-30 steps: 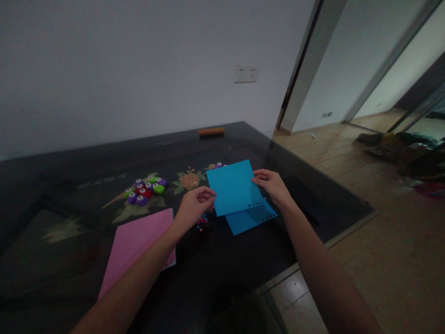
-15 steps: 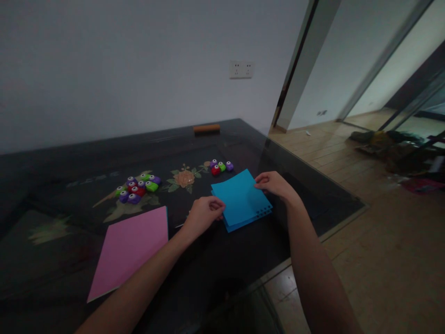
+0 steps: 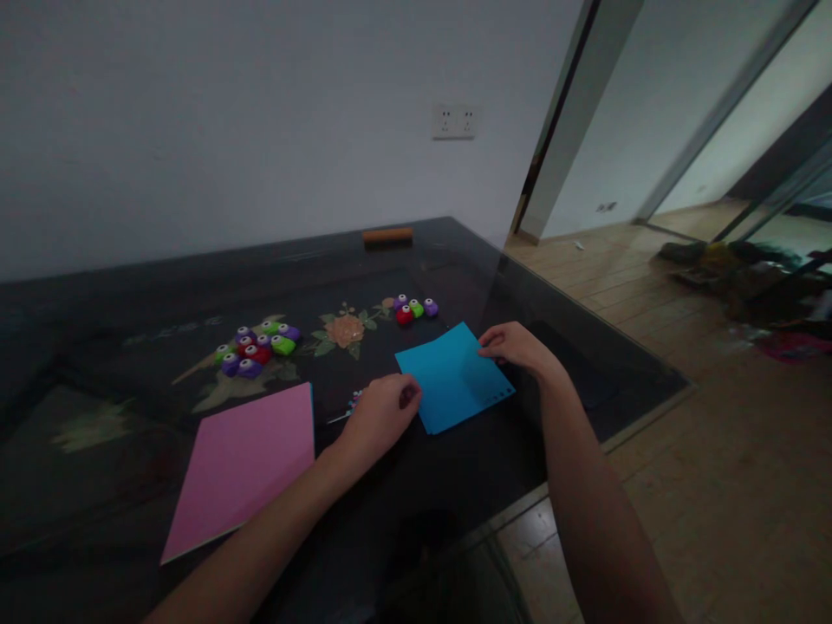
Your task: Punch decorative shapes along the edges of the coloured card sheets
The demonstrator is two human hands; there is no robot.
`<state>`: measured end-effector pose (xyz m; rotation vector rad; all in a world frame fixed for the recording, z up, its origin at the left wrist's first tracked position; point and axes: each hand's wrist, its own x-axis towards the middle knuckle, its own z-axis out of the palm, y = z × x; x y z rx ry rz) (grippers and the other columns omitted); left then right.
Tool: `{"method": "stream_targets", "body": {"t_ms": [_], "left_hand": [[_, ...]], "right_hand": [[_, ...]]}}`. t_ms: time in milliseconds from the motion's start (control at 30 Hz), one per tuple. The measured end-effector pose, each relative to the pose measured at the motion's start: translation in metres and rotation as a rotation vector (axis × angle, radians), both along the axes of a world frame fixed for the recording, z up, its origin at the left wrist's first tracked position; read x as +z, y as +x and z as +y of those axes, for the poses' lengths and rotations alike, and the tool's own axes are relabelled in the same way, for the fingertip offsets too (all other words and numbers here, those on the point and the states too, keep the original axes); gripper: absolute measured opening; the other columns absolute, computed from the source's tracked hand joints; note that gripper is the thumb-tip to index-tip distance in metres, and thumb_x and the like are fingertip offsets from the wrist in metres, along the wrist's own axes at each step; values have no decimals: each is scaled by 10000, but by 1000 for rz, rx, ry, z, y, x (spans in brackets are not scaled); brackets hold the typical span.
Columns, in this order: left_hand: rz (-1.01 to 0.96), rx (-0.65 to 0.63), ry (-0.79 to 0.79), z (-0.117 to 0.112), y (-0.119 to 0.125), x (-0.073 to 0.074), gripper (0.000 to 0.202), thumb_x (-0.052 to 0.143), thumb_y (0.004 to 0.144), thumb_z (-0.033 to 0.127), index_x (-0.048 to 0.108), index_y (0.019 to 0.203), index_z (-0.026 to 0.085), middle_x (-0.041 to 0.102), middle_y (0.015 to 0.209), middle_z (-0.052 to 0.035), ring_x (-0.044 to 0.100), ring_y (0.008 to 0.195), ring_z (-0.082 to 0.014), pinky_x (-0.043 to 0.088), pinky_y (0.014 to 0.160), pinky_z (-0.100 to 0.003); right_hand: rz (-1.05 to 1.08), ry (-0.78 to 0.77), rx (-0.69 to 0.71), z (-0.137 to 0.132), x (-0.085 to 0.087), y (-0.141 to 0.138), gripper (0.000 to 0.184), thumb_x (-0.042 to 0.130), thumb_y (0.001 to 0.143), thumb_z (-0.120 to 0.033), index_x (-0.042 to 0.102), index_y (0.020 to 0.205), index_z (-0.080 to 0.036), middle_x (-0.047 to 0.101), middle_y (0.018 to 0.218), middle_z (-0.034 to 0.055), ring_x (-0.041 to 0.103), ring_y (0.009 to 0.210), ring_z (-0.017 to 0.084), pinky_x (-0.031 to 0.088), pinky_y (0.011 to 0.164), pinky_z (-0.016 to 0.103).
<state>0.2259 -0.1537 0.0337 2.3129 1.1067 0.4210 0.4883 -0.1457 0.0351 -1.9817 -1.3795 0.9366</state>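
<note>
Head view looks down on a dark glass-topped table with a flower pattern under the glass. A blue paper lies flat near the table's right edge, between the person's two hands, with a row of small punched holes along its near right edge. The left hand rests at the sheet's left edge, fingers loosely curled and fingertips touching the paper; whether it pinches the edge cannot be told. The right hand sits at the far right edge, thumb and fingers closed together on the sheet there. Tiny coloured paper scraps lie just beside the left hand. A pink paper lies flat well to the left. Beyond it stands a cluster of small purple, green and red punches, and a smaller cluster of punches sits just past the blue sheet. An orange-brown block lies at the table's far edge, by the wall.
</note>
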Motion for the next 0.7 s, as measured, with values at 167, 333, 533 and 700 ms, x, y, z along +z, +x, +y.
{"method": "stream_targets", "body": {"t_ms": [167, 333, 533, 700], "left_hand": [[38, 3, 125, -3, -4, 2, 147, 499, 810, 184, 608, 908, 184, 596, 981, -74, 584, 913, -217, 468, 780, -333], [41, -12, 138, -1, -7, -4, 212, 512, 803, 169, 598, 997, 179, 588, 1060, -92, 561, 996, -240, 457, 859, -383], [66, -25, 123, 0, -6, -8, 277, 541, 788, 185, 619, 1054, 190, 588, 1140, -107, 525, 1075, -277, 434, 904, -424], [67, -29, 144, -2, -6, -9, 281, 542, 789, 180, 630, 1055, 199, 589, 1159, -103, 514, 1092, -274, 426, 920, -421]], "right_hand": [[2, -16, -7, 0, -1, -2, 107, 669, 683, -104, 634, 783, -117, 576, 568, -3, 517, 495, 99, 406, 467, 219], [5, -17, -3, 1, -2, -1, 125, 676, 677, -103, 629, 792, -118, 574, 562, -3, 526, 501, 104, 409, 466, 219], [18, 0, 7, 2, -3, -1, 126, 686, 671, -108, 634, 785, -124, 587, 570, 4, 534, 499, 105, 412, 472, 220], [6, 14, 6, 2, -3, -1, 133, 698, 662, -112, 642, 782, -126, 588, 565, 2, 527, 490, 100, 412, 468, 214]]}}
